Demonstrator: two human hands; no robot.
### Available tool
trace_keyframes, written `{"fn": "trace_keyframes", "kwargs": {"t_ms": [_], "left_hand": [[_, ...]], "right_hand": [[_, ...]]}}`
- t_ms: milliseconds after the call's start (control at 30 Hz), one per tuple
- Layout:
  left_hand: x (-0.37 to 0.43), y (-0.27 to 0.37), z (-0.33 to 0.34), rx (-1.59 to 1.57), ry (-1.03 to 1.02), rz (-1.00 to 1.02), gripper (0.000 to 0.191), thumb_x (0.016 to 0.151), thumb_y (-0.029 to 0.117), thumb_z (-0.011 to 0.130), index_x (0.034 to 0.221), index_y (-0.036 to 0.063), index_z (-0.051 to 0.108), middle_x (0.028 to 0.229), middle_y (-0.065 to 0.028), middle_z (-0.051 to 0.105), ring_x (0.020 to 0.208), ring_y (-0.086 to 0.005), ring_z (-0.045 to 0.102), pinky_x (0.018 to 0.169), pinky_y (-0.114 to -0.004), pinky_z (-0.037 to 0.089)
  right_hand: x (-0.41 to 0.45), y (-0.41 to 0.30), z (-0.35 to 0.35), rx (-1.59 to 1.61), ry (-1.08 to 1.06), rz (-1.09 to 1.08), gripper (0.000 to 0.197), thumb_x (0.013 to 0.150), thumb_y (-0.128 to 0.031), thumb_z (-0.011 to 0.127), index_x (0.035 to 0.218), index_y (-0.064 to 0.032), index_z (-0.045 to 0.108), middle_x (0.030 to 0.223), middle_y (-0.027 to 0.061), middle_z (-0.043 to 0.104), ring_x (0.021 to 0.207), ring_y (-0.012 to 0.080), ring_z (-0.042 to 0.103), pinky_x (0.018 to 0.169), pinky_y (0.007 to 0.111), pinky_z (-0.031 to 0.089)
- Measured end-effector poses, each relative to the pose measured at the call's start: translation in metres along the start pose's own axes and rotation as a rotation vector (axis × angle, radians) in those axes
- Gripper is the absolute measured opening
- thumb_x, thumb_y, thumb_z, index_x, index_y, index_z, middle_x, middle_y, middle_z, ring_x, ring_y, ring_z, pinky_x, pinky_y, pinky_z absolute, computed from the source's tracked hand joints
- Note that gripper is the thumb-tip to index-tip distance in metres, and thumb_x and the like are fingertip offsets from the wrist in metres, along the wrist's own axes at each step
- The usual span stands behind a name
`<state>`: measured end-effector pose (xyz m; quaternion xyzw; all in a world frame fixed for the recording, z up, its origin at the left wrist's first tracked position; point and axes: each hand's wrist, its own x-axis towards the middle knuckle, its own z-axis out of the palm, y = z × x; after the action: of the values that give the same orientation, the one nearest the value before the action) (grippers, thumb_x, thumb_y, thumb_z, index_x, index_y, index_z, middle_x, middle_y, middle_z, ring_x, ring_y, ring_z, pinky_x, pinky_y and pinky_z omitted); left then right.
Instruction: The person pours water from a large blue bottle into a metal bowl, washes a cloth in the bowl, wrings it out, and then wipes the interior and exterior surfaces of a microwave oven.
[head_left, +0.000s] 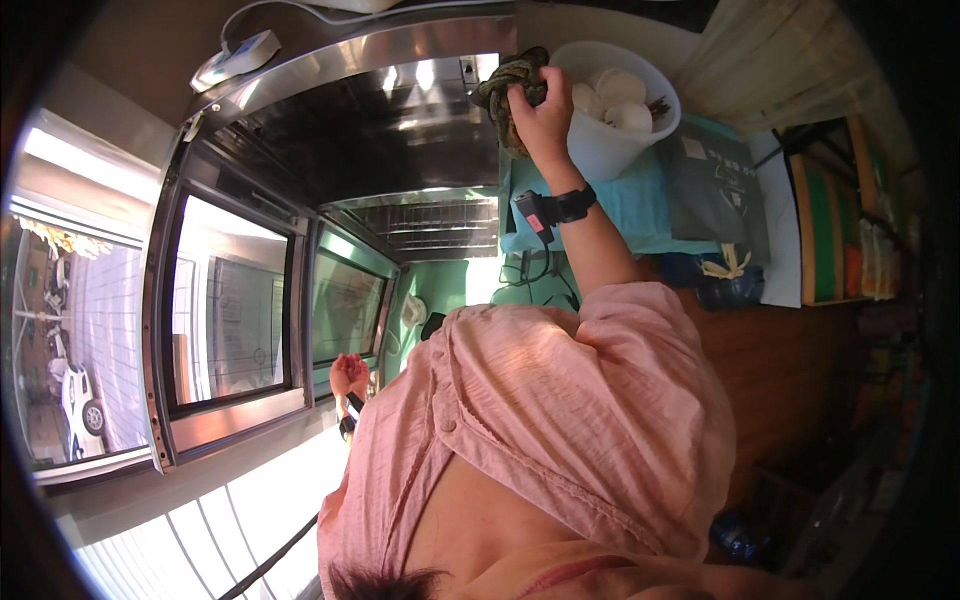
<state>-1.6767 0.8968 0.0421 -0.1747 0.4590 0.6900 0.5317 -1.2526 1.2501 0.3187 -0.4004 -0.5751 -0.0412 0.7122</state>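
My right hand (541, 112) grips a bunched dark green and brown cloth (510, 97) beside the upper edge of a stainless steel cabinet (450, 41). Just right of the cloth stands a white plastic bucket (607, 154) with several pale round pieces (622, 86) and some brown sticks in it. My left hand (349, 375) is low at the left, by a glass door (349, 292) of the cabinet. Its fingers are curled and nothing shows in them; whether it touches the door is unclear. Inside the cabinet, a wire rack (427, 229) is visible.
A second framed glass panel (232, 300) stands at the left. On the cabinet top lies a white power strip (236, 60) with a cable. A turquoise cloth (630, 202) lies under the bucket, with a grey bag (712, 184) beside it. Dark cables (525, 274) hang below.
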Motion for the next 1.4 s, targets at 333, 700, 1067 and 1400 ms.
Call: {"fn": "trace_keyframes", "kwargs": {"t_ms": [333, 700, 1067, 1400], "left_hand": [[-0.008, 0.011, 0.004, 0.006, 0.037, 0.021, 0.012, 0.085, 0.015, 0.054, 0.079, 0.0046, 0.053, 0.075, -0.0052, 0.058, 0.073, -0.0189, 0.059, 0.060, -0.032, 0.046], [-0.009, 0.018, -0.005, -0.014, 0.054, 0.035, 0.012, 0.086, 0.013, 0.054, 0.082, 0.0019, 0.050, 0.074, -0.0063, 0.055, 0.073, -0.0192, 0.057, 0.058, -0.032, 0.043], [-0.030, 0.027, -0.033, -0.179, 0.178, 0.170, 0.010, 0.084, 0.013, 0.054, 0.082, 0.0041, 0.050, 0.077, -0.0066, 0.054, 0.074, -0.0189, 0.056, 0.061, -0.031, 0.043], [-0.124, 0.068, -0.022, 0.070, 0.711, 1.042, 0.029, 0.083, 0.018, 0.052, 0.107, 0.0021, 0.047, 0.095, -0.0059, 0.050, 0.088, -0.0148, 0.046, 0.074, -0.029, 0.038]], "right_hand": [[0.063, -0.061, -0.003, 0.038, -0.008, -0.063, 0.029, 0.072, -0.011, 0.066, 0.092, 0.0000, 0.048, 0.085, 0.0167, 0.051, 0.080, 0.0329, 0.052, 0.072, 0.038, 0.042], [-0.199, 0.111, -0.005, -0.282, -0.424, 0.313, 0.038, 0.066, -0.016, 0.070, 0.093, -0.0022, 0.046, 0.090, 0.0186, 0.049, 0.088, 0.0371, 0.048, 0.077, 0.044, 0.040], [-0.038, 0.009, -0.007, -0.056, -0.088, 0.112, 0.038, 0.073, -0.019, 0.069, 0.098, 0.0012, 0.049, 0.098, 0.0138, 0.052, 0.090, 0.0263, 0.052, 0.080, 0.036, 0.043], [-0.073, -0.107, 0.043, 0.501, -0.419, -0.067, 0.033, 0.073, -0.011, 0.065, 0.098, -0.0018, 0.045, 0.111, 0.0148, 0.049, 0.103, 0.0271, 0.047, 0.092, 0.039, 0.036]]}}
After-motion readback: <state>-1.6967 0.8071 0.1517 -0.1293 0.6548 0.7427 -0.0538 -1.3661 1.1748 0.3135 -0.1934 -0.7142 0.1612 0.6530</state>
